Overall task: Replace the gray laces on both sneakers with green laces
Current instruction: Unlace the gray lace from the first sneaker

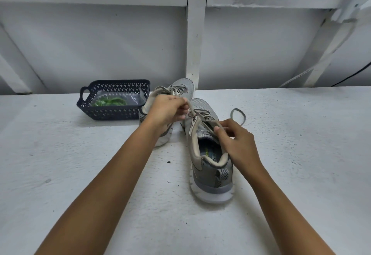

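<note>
The near sneaker's [210, 174] insole shows the letters "RY FO"; the rest is unreadable. It is gray mesh with a tan collar and pale sole, at the middle of the white surface [80, 174], its toe beside the far sneaker [180, 87] at the back edge. The left hand [166, 112] pinches the gray lace [239, 114] upward and the right hand [234, 142] pinches it at the eyelets. A dark basket [112, 114] with green laces [112, 102] sits back-left; bare room lies in front and right.

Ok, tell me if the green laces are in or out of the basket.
In: the green laces lie in clear wrap inside the dark basket.
</note>
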Action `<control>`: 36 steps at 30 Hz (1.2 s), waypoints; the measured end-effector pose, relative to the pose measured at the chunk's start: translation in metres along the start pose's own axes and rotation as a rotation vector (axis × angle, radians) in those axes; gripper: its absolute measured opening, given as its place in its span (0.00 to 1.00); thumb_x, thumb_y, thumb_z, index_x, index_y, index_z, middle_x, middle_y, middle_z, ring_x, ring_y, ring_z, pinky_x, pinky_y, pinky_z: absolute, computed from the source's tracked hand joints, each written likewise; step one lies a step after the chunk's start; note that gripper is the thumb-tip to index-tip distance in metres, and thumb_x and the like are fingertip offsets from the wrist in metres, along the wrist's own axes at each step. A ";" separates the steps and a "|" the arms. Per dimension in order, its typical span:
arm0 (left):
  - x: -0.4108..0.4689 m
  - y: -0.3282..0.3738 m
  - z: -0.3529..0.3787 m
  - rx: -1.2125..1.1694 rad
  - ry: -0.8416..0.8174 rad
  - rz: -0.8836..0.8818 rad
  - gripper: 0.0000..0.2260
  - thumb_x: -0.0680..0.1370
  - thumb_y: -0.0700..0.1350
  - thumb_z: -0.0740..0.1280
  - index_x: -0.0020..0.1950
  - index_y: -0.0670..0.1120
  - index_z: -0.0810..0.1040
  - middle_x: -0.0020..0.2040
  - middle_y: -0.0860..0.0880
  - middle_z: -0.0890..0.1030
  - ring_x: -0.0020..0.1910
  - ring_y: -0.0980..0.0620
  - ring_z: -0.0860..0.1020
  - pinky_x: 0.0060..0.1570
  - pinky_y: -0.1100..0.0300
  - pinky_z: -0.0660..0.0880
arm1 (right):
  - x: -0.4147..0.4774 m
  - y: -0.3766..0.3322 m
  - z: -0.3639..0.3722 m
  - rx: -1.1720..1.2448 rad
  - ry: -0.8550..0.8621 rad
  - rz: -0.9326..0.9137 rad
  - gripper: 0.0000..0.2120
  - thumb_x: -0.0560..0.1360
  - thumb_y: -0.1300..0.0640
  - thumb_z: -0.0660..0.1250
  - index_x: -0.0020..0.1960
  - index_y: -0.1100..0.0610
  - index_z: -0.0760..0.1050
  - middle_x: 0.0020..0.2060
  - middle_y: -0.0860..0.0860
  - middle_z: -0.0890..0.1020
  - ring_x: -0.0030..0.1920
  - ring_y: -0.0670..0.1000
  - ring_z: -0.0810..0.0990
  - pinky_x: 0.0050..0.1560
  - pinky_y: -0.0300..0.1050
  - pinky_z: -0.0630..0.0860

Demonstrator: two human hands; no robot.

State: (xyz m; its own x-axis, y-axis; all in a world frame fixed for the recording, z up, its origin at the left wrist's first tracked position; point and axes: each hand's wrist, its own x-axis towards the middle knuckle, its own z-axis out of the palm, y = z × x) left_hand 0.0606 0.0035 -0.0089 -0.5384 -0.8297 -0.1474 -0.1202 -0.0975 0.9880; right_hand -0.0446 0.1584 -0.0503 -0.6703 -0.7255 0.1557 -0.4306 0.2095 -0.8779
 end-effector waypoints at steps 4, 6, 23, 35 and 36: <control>-0.002 -0.005 0.001 0.069 0.018 -0.007 0.11 0.79 0.46 0.64 0.41 0.42 0.78 0.36 0.48 0.79 0.36 0.54 0.78 0.32 0.61 0.76 | 0.000 0.000 0.000 0.007 0.000 0.004 0.05 0.75 0.54 0.66 0.48 0.49 0.80 0.43 0.45 0.82 0.44 0.37 0.78 0.42 0.29 0.70; -0.005 -0.014 0.004 0.285 -0.094 -0.021 0.14 0.77 0.53 0.66 0.44 0.41 0.81 0.38 0.48 0.79 0.41 0.51 0.77 0.39 0.55 0.76 | 0.000 0.000 0.001 0.007 0.002 0.002 0.04 0.75 0.54 0.66 0.48 0.49 0.80 0.43 0.45 0.82 0.44 0.38 0.78 0.43 0.29 0.71; -0.012 -0.029 0.012 0.200 0.032 0.100 0.12 0.76 0.50 0.68 0.41 0.42 0.80 0.39 0.42 0.81 0.40 0.47 0.78 0.42 0.53 0.76 | 0.001 0.001 0.001 -0.005 0.005 0.006 0.05 0.75 0.53 0.66 0.49 0.51 0.80 0.43 0.47 0.83 0.47 0.44 0.80 0.47 0.39 0.74; -0.005 -0.024 0.006 0.045 0.262 0.268 0.14 0.74 0.54 0.69 0.34 0.45 0.81 0.34 0.41 0.78 0.35 0.48 0.72 0.42 0.47 0.75 | 0.000 0.002 0.000 -0.001 0.001 -0.002 0.05 0.75 0.53 0.66 0.48 0.51 0.80 0.44 0.46 0.83 0.47 0.43 0.79 0.45 0.35 0.73; -0.004 -0.026 0.006 0.059 0.200 0.231 0.17 0.72 0.57 0.69 0.34 0.44 0.81 0.34 0.42 0.77 0.35 0.49 0.72 0.43 0.47 0.75 | 0.000 0.002 0.000 -0.003 0.000 -0.004 0.05 0.75 0.53 0.66 0.48 0.51 0.80 0.44 0.46 0.83 0.47 0.43 0.79 0.45 0.35 0.72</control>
State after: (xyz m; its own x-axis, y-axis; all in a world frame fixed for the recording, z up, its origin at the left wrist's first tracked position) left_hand 0.0607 0.0127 -0.0347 -0.3831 -0.9184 0.0989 -0.0652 0.1337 0.9889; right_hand -0.0456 0.1582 -0.0523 -0.6688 -0.7263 0.1589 -0.4347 0.2086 -0.8761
